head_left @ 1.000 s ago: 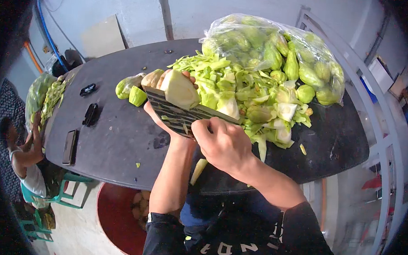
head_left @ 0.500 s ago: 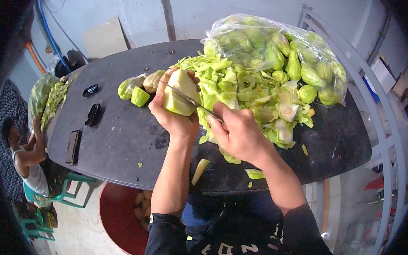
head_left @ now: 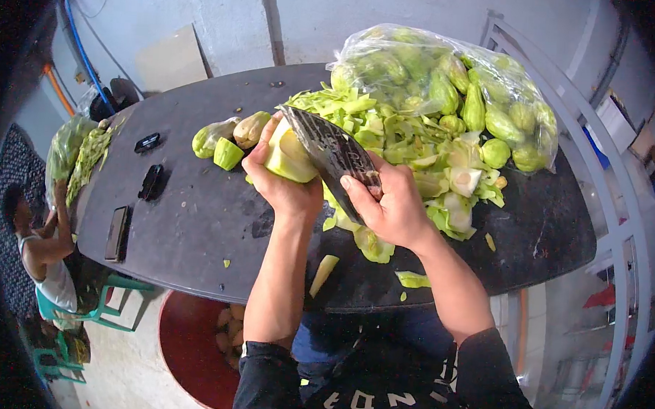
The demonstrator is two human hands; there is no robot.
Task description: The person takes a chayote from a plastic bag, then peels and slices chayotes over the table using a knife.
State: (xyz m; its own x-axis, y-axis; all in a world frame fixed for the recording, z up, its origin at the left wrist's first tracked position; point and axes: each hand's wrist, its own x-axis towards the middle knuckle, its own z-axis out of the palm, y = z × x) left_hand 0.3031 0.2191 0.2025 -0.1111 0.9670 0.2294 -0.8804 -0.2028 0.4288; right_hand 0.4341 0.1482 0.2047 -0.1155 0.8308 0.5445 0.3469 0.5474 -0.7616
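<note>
My left hand [head_left: 290,199] is closed around a peeled, pale green chayote [head_left: 286,155] above the middle of the table. In my right hand [head_left: 397,204] is a knife [head_left: 333,150], its broad dark blade smeared with bits of peel. The blade lies along the right side of the chayote and hides part of it. Behind and to the right spreads a heap of green peelings and cut pieces [head_left: 417,150]. Left of my left hand sit two whole chayotes [head_left: 213,137] and a cut green piece [head_left: 227,154].
A clear plastic bag [head_left: 450,82] full of chayotes stands at the back right of the dark table [head_left: 189,198]. Small black objects [head_left: 151,182] lie at left. Below is a red tub [head_left: 189,359] with contents. Another person [head_left: 47,254] sits at far left; a metal railing [head_left: 619,232] runs at right.
The knife has turned so its broad side shows, and its blade has swung up along the chayote's right side. A larger peeling now hangs or lies below the blade, near the heap's front.
</note>
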